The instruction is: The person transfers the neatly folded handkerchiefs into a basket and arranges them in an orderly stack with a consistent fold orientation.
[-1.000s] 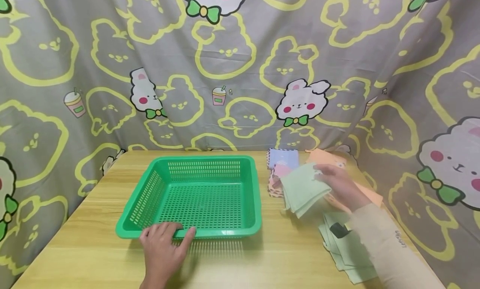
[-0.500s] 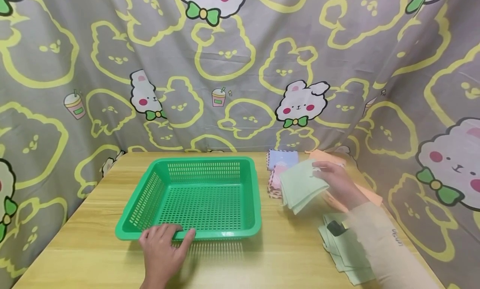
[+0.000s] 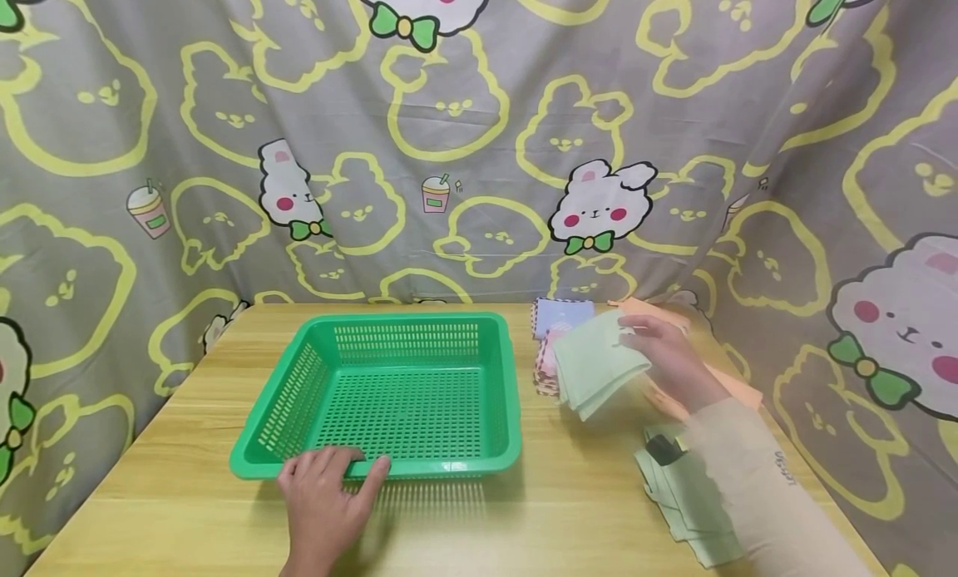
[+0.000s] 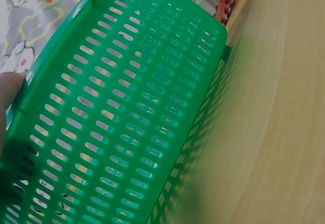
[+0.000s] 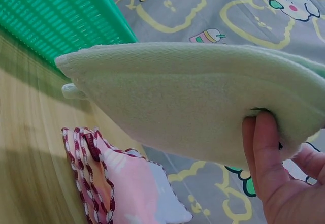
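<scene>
Right hand (image 3: 666, 357): fingers and thumb clamped on one edge of the folded mint cloth (image 3: 599, 365), fingertips pressed to its face in the right wrist view. Cloth is raised off the table (image 3: 187, 444), tilted, to the right of the basket (image 3: 449, 467), apart from it. Left hand (image 3: 325, 498): fingers hooked over the basket's near rim, thumb against the same rim. Right of basket, partly behind the held cloth: blue cloth (image 3: 566, 318) and pink cloth (image 3: 550, 361). Farther right: orange cloth (image 3: 651, 313). Right and nearer the person: mint pile (image 3: 684, 498). Beyond basket: patterned curtain (image 3: 479, 103).
</scene>
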